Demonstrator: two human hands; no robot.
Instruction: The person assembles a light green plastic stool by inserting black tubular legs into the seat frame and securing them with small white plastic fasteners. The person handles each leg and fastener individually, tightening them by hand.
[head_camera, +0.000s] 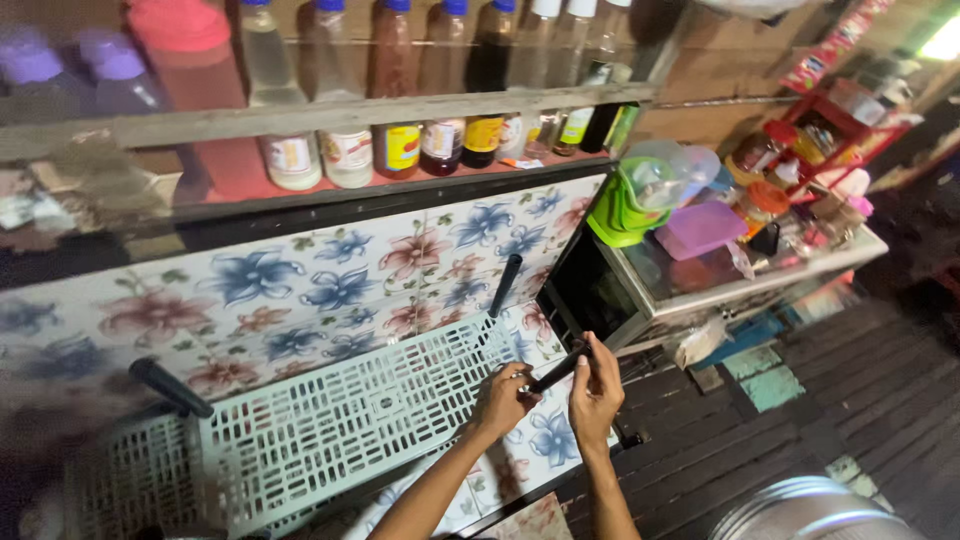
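Both hands at the near right corner of a white slotted shelf (340, 415), which lies tilted on a floral cloth (300, 290). Left hand (503, 398) closed on the lower end of a short black tube (560, 367), approx. at the shelf corner; fingers curled round it, thumb on top. Right hand (596, 392) clamped on the same tube at its upper end, fingers wrapped, knuckles toward camera. Tube angled up and to the right, spanning the gap between both hands, just off the shelf edge. Second black tube (505, 285) standing upright at the far right shelf corner. Third black tube (170, 387) projecting from the left side, tilted. Behind: wooden rail (330, 115) w/ a row of sauce bottles (400, 145) on a red ledge. To the right: glass cabinet (640, 290) carrying a green appliance (622, 205), a purple lid (698, 228) and assorted jars. Dark plank floor (860, 390) to the right; metal pot rim (810, 510) at the bottom edge. Fit of tube to shelf corner: cannot tell, hidden by the left hand.
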